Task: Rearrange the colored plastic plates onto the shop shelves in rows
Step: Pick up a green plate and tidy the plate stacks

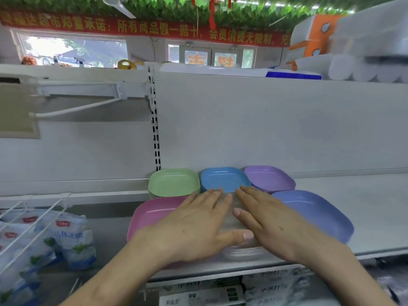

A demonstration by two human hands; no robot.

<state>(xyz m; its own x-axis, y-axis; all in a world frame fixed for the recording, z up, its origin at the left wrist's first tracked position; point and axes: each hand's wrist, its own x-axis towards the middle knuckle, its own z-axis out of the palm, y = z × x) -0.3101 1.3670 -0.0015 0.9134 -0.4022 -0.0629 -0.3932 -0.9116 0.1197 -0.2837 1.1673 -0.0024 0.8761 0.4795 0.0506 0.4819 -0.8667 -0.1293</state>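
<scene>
On the white shelf [344,208] stand stacks of square plastic plates in two rows. At the back are a green stack [173,182], a blue stack [223,178] and a purple stack [269,177]. In front lie a pink stack [152,215], a pale grey stack [237,250] and a periwinkle stack [313,213]. My left hand [194,221] and my right hand [273,221] lie flat with straight fingers on top of the pale grey stack, covering most of it. My fingertips reach the blue stack's front rim.
Bags of white goods [44,241] lie behind a wire rack [28,219] at the lower left. Boxed goods [203,294] sit on the shelf below. The shelf's back panel [276,124] rises behind the plates. Packs of tissue [353,47] sit on top at the right.
</scene>
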